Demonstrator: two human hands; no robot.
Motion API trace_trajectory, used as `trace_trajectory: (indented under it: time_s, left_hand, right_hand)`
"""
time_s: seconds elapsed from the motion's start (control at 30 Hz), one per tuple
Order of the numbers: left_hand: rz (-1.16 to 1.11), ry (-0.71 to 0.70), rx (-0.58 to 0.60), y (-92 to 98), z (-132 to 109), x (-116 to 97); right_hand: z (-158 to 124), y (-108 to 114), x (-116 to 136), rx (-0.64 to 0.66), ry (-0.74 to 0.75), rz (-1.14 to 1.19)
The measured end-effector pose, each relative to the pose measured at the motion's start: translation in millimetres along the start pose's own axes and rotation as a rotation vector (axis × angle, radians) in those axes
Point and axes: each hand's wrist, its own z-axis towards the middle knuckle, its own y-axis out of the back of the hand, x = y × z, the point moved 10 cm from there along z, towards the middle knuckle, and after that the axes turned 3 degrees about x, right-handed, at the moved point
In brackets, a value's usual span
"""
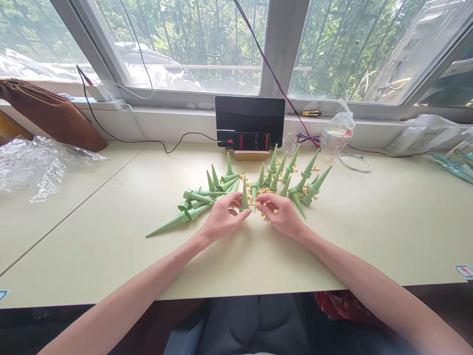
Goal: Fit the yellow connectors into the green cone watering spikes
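Pinching a smooth green plastic cone spike (244,197) between thumb and fingertips of the left hand (221,220), closed around its wide round base. Holding it upright just above the pale cream matte tabletop (369,236), near the middle, long axis vertical, sharp tip up. Meeting it with the right hand (281,215), fingers curled and shut on a small beige plastic connector (254,203), set sideways against the cone's base. Reaching in with both bare forearms from the near table edge, palms turned inward. Just left of the hands: heap of matching green cones (197,202) lying on their sides, tips mostly leftward. Just right and behind: cluster of green cones with beige fittings (295,180), tips tilted up and right. Farther back: glossy black tablet (250,114) leaning at the windowsill.
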Motion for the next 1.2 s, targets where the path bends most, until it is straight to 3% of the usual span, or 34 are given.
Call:
trace_trajectory:
  time_s: [1.2]
  left_hand:
    - [0.082, -0.078, -0.006, -0.3, -2.7, -8.4]
  right_hand:
    - [0.4, -6.0, -0.6, 0.065, -0.025, 0.037]
